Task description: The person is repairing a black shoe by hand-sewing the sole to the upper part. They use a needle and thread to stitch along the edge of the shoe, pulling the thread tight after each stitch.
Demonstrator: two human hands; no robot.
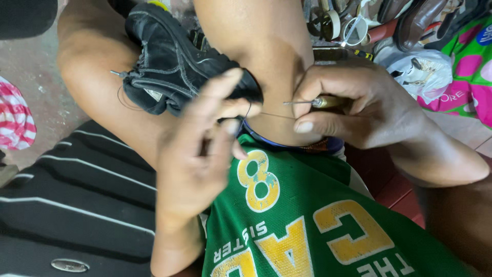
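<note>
- Right now a black shoe [174, 61] sits wedged between my bare knees, its toe end pointing toward my lap and its sole edge facing me.
- My left hand [197, 149] is at the shoe's near end, thumb and fingers pinched together around a thin dark thread [248, 112] that runs out of the shoe's edge.
- My right hand [359, 105] is closed on an awl [312, 102]; its yellowish handle lies between thumb and forefinger, and the fine metal tip points left toward the shoe, just beside its toe.
- A pale strand stretches straight from near the awl across my knee toward my left fingers.
- Both hands are close together, almost touching over the right knee, each clamped on its own thing.
- Loose thread ends stick out at the shoe's far side by my left knee.
- Below my hands is my green shirt [318, 225] with yellow printing.
- On the left lies a black bag [66, 200] with thin white stripes, and beyond it a red-and-white striped cloth [15, 120].
- At the upper right are a white plastic bag [420, 72], a pink-and-green sack [471, 66], and a heap of other shoes [410, 18] and tools.
</note>
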